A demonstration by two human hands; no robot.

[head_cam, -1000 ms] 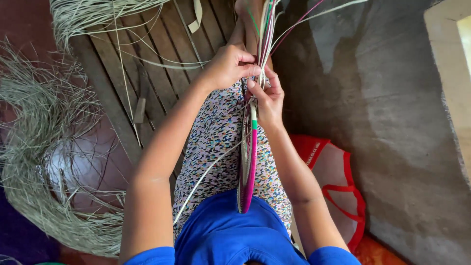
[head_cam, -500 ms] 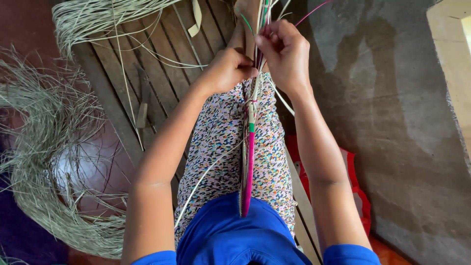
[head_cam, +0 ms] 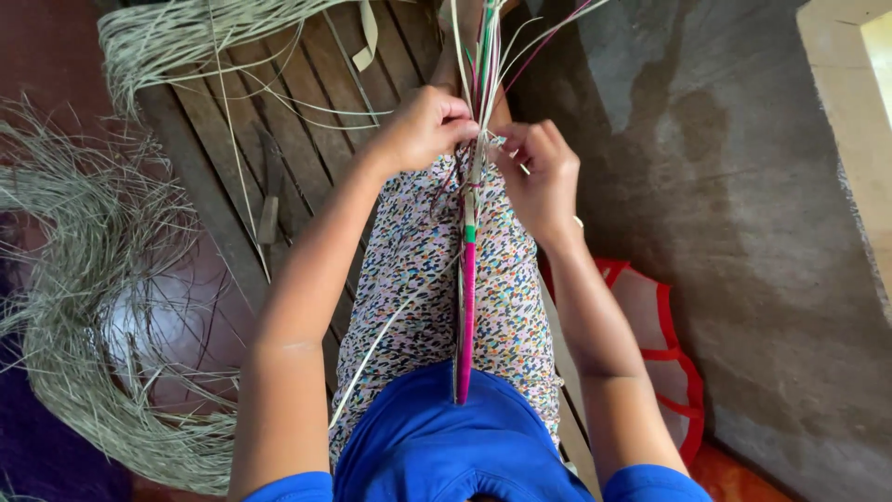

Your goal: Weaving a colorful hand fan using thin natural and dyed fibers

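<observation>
Both hands' grip, left (head_cam: 423,130) and right (head_cam: 539,172), seemingly pinch the woven strip (head_cam: 466,279) between them.

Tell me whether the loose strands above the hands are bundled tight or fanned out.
Fanned out. Above the left hand and right hand, the strands splay apart; below, the woven band is tight.

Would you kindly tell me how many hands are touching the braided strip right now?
2: the left hand pinches the braided strip from its left side, and the right hand grips it opposite. No other hands show.
</observation>
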